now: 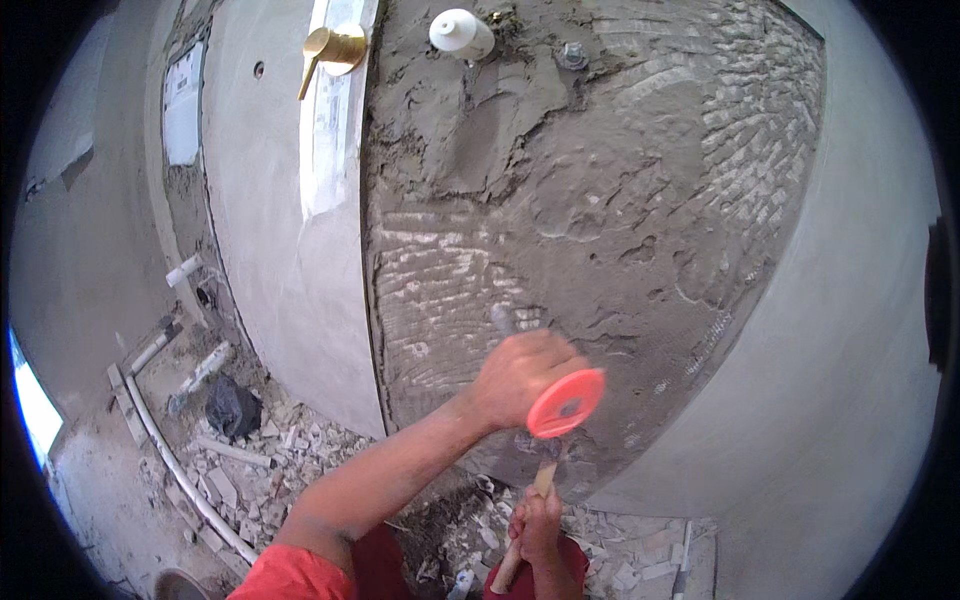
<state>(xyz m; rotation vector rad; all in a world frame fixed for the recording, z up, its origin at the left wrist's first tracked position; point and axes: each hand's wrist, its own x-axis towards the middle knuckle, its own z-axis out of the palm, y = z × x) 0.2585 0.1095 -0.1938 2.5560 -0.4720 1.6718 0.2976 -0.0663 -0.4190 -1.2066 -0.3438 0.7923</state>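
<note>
Chisel (504, 320), as it appears, with a coral-orange disc guard (566, 401) at its near end, lies inside the left hand (525, 375), in front of the lower middle of a rough mortar patch (610, 240). Its long axis slants from the guard at lower right up and left, through the fist, to a blurred grey shank just beyond the knuckles; whether its tip touches the wall cannot be told. The left hand is the nearer one, its fingers closed tightly round the grip and mostly turned from view, with the guard's face toward the camera. Just below the guard is the upper end of a wooden-handled hammer (545, 478), its dark head hard to make out against the mortar, and whether it meets the guard or stands apart is unclear. The hammer's handle tilts down and slightly left into the right hand (541, 524), whose fingers are curled together round the wood, lower than the left and near the person's knees. Ridged, pale-streaked mortar (435, 290) lies left of the chisel, beside a smooth grey panel (270, 200); higher up are a brass-coloured mixer tap (337, 48) and a white plastic fitting (460, 34). Broken rubble (225, 485) covers the ground below.
</note>
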